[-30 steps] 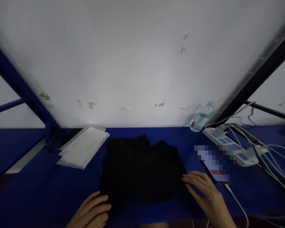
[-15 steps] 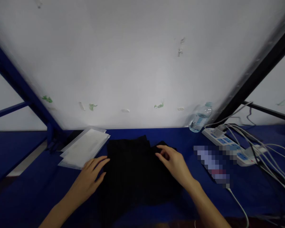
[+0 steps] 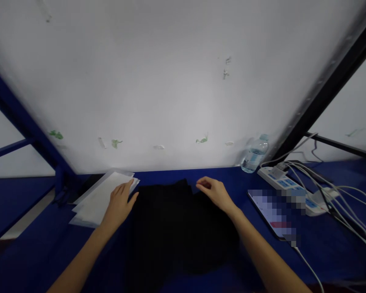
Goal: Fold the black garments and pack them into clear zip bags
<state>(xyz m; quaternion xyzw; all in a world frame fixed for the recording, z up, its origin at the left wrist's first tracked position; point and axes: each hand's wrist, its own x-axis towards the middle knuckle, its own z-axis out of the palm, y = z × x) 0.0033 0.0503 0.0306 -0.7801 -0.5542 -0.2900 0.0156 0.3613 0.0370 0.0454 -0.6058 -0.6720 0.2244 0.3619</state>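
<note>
A black garment lies spread in front of me, its folds hard to make out in the dark cloth. Its lower part splits into two sections, rather like trouser legs. My right hand is at its upper right edge, thumb and fingers pinched together on the cloth there. Left of the garment, my left hand is open with its thumb apart. Its fingers reach over the right side of a stack of clear plastic bags; whether they touch the bags I cannot tell.
At the right, a phone with a cable lies on the blue table. Behind it are a white power strip with several tangled cords and a water bottle by the white wall. Dark frame posts slant up on both sides.
My left hand has moved up from the garment's left edge to the plastic bags. My right hand has gone slightly up, and its fingers have closed into a pinch. The view has shifted slightly.
</note>
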